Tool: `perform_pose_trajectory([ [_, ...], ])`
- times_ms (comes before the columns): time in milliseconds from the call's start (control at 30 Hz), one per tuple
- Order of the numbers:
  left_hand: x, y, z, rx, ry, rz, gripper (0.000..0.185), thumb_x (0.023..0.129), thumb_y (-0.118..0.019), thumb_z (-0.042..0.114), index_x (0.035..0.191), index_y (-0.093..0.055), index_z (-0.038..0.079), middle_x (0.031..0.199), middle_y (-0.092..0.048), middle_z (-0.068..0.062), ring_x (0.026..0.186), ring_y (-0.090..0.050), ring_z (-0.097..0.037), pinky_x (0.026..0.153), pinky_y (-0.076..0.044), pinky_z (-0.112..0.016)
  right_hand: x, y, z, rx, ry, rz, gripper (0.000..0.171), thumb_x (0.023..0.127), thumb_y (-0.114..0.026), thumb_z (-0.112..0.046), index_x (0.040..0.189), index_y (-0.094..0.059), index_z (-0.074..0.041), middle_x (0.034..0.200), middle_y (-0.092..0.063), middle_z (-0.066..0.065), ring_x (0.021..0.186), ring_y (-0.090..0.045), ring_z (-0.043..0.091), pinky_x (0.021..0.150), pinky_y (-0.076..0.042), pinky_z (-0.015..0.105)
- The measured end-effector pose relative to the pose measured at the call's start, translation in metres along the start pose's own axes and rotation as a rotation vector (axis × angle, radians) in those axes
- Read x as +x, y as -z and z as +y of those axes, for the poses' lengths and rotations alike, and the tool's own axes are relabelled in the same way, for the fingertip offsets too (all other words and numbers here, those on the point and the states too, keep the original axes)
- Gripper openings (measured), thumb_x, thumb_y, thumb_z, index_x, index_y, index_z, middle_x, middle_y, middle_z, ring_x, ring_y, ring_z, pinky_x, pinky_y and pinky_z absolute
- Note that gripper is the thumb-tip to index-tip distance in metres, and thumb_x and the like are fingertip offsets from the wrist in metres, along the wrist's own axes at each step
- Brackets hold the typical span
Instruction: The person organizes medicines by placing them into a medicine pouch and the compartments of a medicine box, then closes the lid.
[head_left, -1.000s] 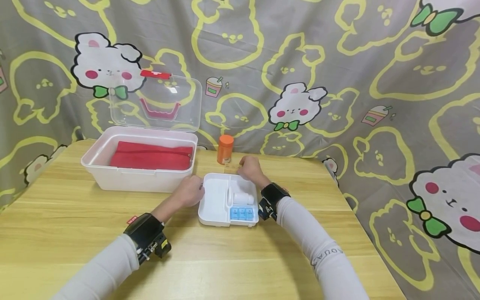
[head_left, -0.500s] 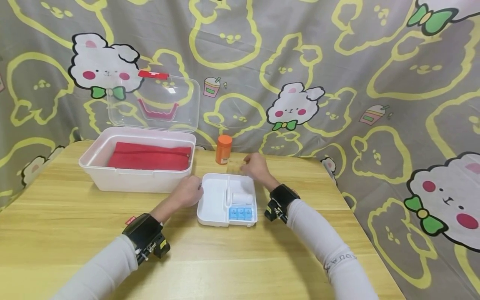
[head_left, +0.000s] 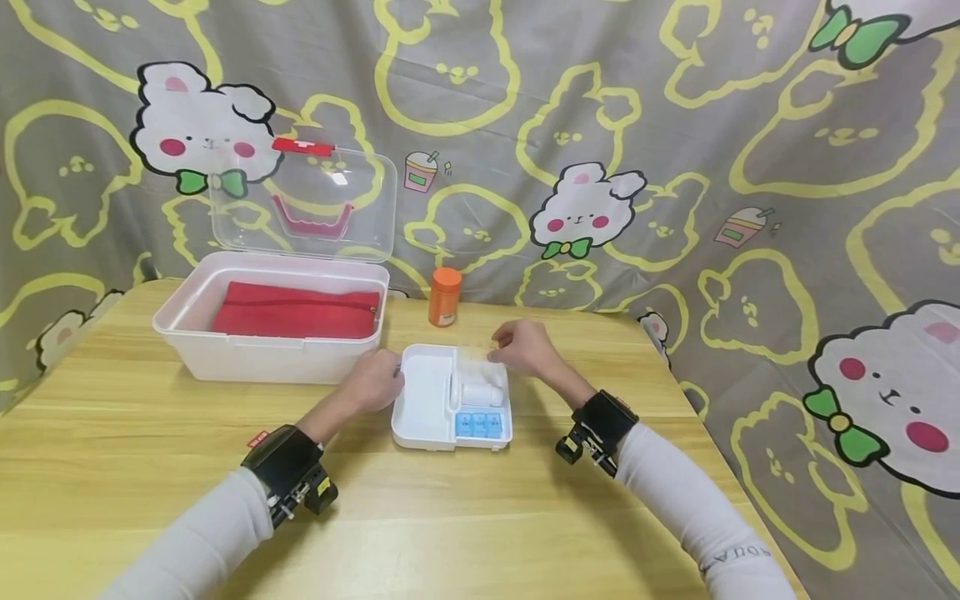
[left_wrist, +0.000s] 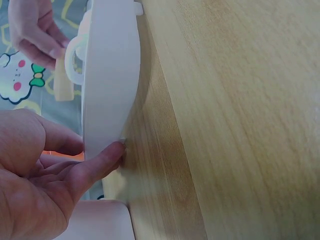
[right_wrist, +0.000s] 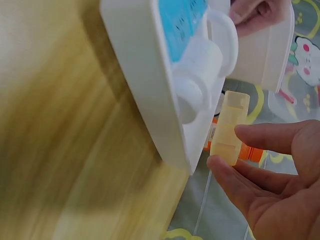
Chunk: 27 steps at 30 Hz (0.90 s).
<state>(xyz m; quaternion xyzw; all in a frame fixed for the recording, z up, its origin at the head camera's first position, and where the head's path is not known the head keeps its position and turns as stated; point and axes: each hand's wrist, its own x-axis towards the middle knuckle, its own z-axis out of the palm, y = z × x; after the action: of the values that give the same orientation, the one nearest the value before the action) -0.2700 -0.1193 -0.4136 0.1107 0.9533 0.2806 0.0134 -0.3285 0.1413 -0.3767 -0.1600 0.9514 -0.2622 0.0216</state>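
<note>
A white divided tray (head_left: 423, 396) lies on the wooden table, with a white roll (head_left: 480, 392) and a blue pill box (head_left: 478, 423) in its right side. My left hand (head_left: 392, 379) grips the tray's left rim, thumb against the outer wall (left_wrist: 112, 75). My right hand (head_left: 498, 350) pinches a small translucent yellow case (head_left: 474, 354) between thumb and fingertips over the tray's far right corner. In the right wrist view the yellow case (right_wrist: 230, 127) hangs just beyond the tray (right_wrist: 145, 75), clear of the roll (right_wrist: 200, 65).
An orange bottle (head_left: 444, 297) stands behind the tray. To the left sits an open white storage box (head_left: 225, 354) holding a red pouch (head_left: 296, 310), its clear lid (head_left: 300, 200) raised. A patterned cloth backs the table; the table edge runs close on the right.
My right hand has brought the yellow case from the table behind the tray to above its far right corner, and the forearm swung outward. The left hand stays on the rim.
</note>
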Motion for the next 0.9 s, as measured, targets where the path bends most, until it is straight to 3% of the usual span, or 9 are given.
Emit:
perform_pose_trajectory([
  [233,-0.001,0.001,0.000,-0.003,0.017,-0.010,0.018,0.096,-0.053,0.002,0.081,-0.064,0.000,0.066,-0.051,-0.008,0.061,-0.052,-0.020,0.054,-0.040,-0.027,-0.009,-0.007,-0.001,-0.018,-0.014,-0.046,0.035,0.082,-0.079,-0.016,0.112,-0.073,0.002,0.104,-0.074,0.016,0.097,-0.069,0.027,0.087,-0.058,0.038],
  [900,-0.003,0.001,0.001,-0.002,-0.007,0.012,0.024,0.094,-0.053,0.000,0.071,-0.057,0.004,0.064,-0.048,-0.006,0.058,-0.050,-0.020,0.053,-0.039,-0.027,-0.009,-0.018,0.000,-0.010,-0.068,-0.050,0.036,0.083,-0.079,-0.014,0.115,-0.072,0.000,0.112,-0.073,0.017,0.105,-0.067,0.029,0.092,-0.056,0.041],
])
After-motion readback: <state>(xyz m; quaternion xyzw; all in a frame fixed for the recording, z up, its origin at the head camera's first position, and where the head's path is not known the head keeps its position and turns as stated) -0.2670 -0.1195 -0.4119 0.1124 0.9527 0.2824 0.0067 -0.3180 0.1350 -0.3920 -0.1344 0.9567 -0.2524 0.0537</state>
